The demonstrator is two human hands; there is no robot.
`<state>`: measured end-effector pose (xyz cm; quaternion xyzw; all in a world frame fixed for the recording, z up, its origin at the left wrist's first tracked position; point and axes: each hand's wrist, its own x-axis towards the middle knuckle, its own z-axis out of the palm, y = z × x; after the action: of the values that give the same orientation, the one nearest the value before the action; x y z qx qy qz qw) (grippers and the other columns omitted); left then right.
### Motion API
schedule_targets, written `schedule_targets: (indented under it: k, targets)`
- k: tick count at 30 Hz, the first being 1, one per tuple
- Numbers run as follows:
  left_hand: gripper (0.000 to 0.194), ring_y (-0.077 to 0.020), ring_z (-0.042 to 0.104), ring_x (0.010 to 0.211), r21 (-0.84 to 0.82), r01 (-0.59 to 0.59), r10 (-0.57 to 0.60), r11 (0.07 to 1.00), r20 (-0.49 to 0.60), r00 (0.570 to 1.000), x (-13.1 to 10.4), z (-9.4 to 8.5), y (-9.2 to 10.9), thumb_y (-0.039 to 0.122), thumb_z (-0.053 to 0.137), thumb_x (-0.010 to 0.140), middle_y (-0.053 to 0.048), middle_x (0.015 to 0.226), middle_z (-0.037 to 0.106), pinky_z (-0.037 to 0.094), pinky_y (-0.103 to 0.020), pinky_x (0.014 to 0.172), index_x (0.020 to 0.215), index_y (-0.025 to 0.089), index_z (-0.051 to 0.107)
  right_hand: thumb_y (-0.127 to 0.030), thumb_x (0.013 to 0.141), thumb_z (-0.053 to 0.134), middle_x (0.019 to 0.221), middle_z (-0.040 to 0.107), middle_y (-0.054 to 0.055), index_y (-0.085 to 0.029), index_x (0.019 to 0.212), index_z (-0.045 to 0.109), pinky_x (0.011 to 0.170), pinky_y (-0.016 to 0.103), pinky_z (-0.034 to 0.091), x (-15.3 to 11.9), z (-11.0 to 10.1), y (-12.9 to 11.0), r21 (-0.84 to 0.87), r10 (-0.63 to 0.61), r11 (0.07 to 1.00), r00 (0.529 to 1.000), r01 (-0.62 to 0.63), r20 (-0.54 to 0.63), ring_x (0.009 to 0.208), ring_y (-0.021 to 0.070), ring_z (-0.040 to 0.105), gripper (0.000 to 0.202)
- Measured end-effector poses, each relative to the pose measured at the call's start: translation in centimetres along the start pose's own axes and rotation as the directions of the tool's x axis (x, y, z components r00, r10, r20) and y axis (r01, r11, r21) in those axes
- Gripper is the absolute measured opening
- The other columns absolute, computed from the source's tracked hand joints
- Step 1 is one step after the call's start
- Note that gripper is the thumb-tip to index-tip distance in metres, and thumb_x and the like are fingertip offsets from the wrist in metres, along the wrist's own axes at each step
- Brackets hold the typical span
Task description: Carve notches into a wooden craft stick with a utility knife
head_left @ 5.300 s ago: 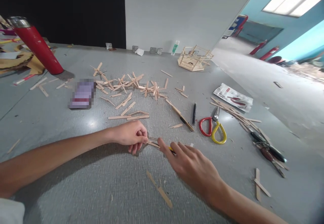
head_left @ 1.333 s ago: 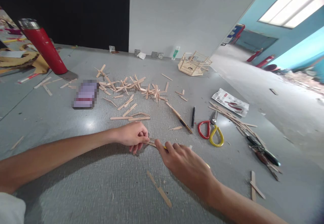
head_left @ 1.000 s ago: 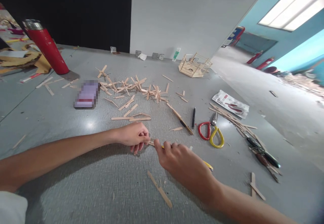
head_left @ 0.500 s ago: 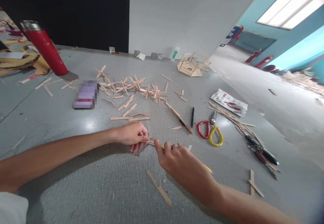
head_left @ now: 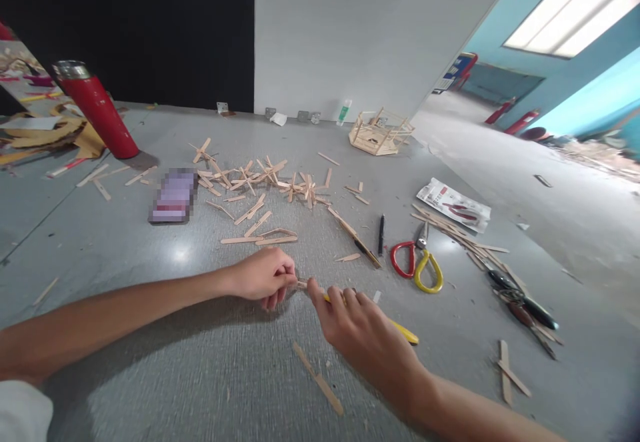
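Observation:
My left hand [head_left: 273, 278] pinches one end of a thin wooden stick [head_left: 302, 285], low over the grey table. My right hand [head_left: 350, 315] is wrapped round a yellow-handled tool [head_left: 406, 333], whose rear end sticks out below the palm. The tool's front part is mostly hidden by my fingers, beside the stick's other end. Below my hands lie two joined wooden pieces [head_left: 327, 394]. Just beyond my left hand, flat sticks [head_left: 275, 240] rest on the table.
Red-and-yellow-handled scissors [head_left: 423, 255], a black pen [head_left: 381, 235], pliers [head_left: 523, 305] and a white packet [head_left: 454, 204] lie right. Farther back are a stick frame [head_left: 381, 137], a heap of sticks [head_left: 270, 172], a phone [head_left: 175, 194] and a red bottle [head_left: 103, 112].
The yellow tool shows more below my right palm, and my right hand has shifted slightly. The whole view has moved a little. My left hand keeps its pinch on the stick.

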<state>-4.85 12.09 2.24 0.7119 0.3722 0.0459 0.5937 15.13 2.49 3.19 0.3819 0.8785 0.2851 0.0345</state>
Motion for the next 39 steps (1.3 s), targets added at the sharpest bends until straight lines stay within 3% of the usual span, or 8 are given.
schedule_targets:
  k: [3, 7, 16, 19, 21, 25, 28, 39]
  targets:
    - [0.033, -0.0093, 0.055, 0.042, 0.237, -0.142, 0.186, 0.961, -0.177, 0.966, -1.5, 0.6, 1.4, 0.026, 0.043, 0.1, 0.003, 0.052, 0.056, 0.041, -0.019, 0.044, 0.068, 0.017, 0.051, -0.008, 0.09, 0.054, 0.075, 0.059, 0.004, -0.008, 0.132, 0.057, 0.057, 0.033, 0.043, -1.0, 0.7, -0.4, 0.112, 0.179, 0.98, 0.975, -0.165, -0.129, 0.063, 0.0186, 0.054, 0.041]
    - [0.025, -0.0092, 0.05, 0.045, 0.607, -0.262, 0.518, 0.75, -0.293, 0.804, -4.1, 1.9, 2.8, 0.017, 0.037, 0.1, 0.004, 0.057, 0.056, 0.038, -0.022, 0.047, 0.082, 0.018, 0.053, -0.017, 0.097, 0.053, 0.089, 0.059, 0.008, -0.013, 0.141, 0.05, 0.066, 0.034, 0.048, -1.5, 0.5, -0.1, 0.376, 0.376, 0.887, 0.891, -0.267, -0.255, 0.075, 0.0197, 0.054, 0.044]
    - [0.026, -0.0212, 0.07, 0.073, 0.951, -0.301, 0.9, 0.072, 0.068, 0.43, -6.9, 4.3, 4.4, 0.004, 0.035, 0.096, -0.016, 0.08, 0.072, 0.057, -0.029, 0.064, 0.111, -0.003, 0.056, -0.009, 0.096, 0.052, 0.095, 0.055, 0.006, -0.022, 0.152, 0.037, 0.07, 0.024, 0.052, -2.9, -1.4, -0.2, 0.694, 0.521, 0.692, 0.803, -0.199, -0.289, 0.078, 0.0127, 0.059, 0.06]
    - [0.024, -0.023, 0.071, 0.072, 0.945, -0.326, 0.924, 0.003, 0.123, 0.362, -6.9, 4.9, 4.3, 0.004, 0.037, 0.096, -0.018, 0.079, 0.072, 0.056, -0.03, 0.061, 0.106, -0.003, 0.058, -0.005, 0.094, 0.053, 0.091, 0.057, 0.005, -0.018, 0.152, 0.037, 0.068, 0.02, 0.051, -3.1, -1.4, -0.1, 0.722, 0.544, 0.668, 0.78, -0.18, -0.309, 0.075, 0.0103, 0.059, 0.062]
    - [0.023, -0.0188, 0.069, 0.067, 0.918, -0.358, 0.904, 0.172, -0.002, 0.428, -6.7, 5.1, 4.0, 0.007, 0.036, 0.099, -0.012, 0.077, 0.072, 0.055, -0.027, 0.059, 0.104, 0.004, 0.058, -0.004, 0.093, 0.055, 0.088, 0.06, 0.004, -0.014, 0.153, 0.035, 0.07, 0.02, 0.051, -3.1, -1.4, 0.2, 0.728, 0.546, 0.663, 0.777, -0.172, -0.314, 0.073, 0.0106, 0.059, 0.064]
    - [0.024, -0.0094, 0.058, 0.051, 0.586, -0.291, 0.567, 0.756, -0.365, 0.738, -6.1, 4.5, 4.1, 0.024, 0.039, 0.104, 0.002, 0.063, 0.064, 0.045, -0.019, 0.05, 0.087, 0.018, 0.056, -0.006, 0.096, 0.049, 0.089, 0.066, 0.006, -0.016, 0.155, 0.031, 0.07, 0.023, 0.053, -2.8, -1.2, 0.9, 0.733, 0.518, 0.662, 0.801, -0.155, -0.299, 0.074, 0.0127, 0.062, 0.063]
    - [0.03, -0.0074, 0.055, 0.049, 0.215, -0.23, 0.3, 0.949, -0.395, 0.868, -5.7, 3.8, 4.6, 0.035, 0.04, 0.104, 0.003, 0.06, 0.061, 0.041, -0.017, 0.048, 0.081, 0.019, 0.053, -0.008, 0.098, 0.044, 0.098, 0.07, 0.006, -0.022, 0.155, 0.031, 0.071, 0.02, 0.055, -2.7, -0.7, 1.1, 0.761, 0.537, 0.628, 0.798, -0.16, -0.275, 0.079, 0.0115, 0.067, 0.06]
    - [0.031, -0.0101, 0.054, 0.05, -0.178, -0.265, 0.154, 0.948, -0.472, 0.868, -6.4, 4.7, 5.2, 0.052, 0.037, 0.102, 0.003, 0.061, 0.06, 0.041, -0.019, 0.045, 0.098, 0.022, 0.043, -0.018, 0.1, 0.041, 0.092, 0.076, 0.003, -0.02, 0.118, 0.054, 0.074, 0.017, 0.058, -3.2, 0.4, 0.3, 0.781, 0.637, 0.563, 0.743, -0.269, -0.203, 0.074, 0.0108, 0.073, 0.022]
